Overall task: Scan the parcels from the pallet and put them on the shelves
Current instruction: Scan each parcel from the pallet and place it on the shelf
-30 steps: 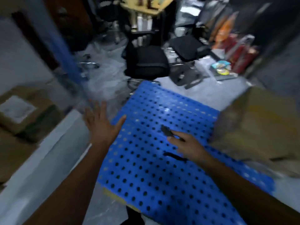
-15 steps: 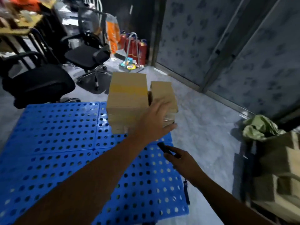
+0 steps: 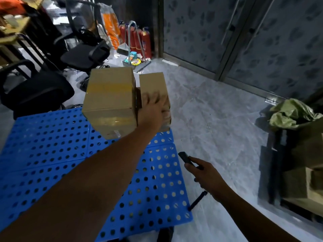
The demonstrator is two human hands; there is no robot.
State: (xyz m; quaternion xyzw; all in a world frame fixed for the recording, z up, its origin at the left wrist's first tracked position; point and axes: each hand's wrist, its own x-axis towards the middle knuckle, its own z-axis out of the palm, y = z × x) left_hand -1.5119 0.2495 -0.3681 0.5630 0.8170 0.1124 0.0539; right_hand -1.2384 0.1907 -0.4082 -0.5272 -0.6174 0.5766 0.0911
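Two cardboard parcels stand side by side at the far corner of the blue pallet (image 3: 52, 145), right where my left hand (image 3: 153, 110) is. The larger parcel (image 3: 110, 102), taped across its top, is just to the left of that hand. The smaller parcel (image 3: 152, 82) sits under it, with the fingers laid over its top near edge. They are motion-blurred, so I cannot tell whether they grip the box or only rest on it. The two parcels are close together with a narrow dark gap between them. My right hand (image 3: 204, 175) is lower and nearer to me, over the pallet's right edge, with its fingers curled round a black scanner (image 3: 185, 158) that points toward the parcels. A dark strap (image 3: 197, 200) hangs below that hand. Beyond the left hand are black office chairs (image 3: 35, 91) and red fire extinguishers (image 3: 138, 39). Well to the right of the right hand is a shelf (image 3: 269, 172) with boxes on it and a green bag (image 3: 293, 114) above.
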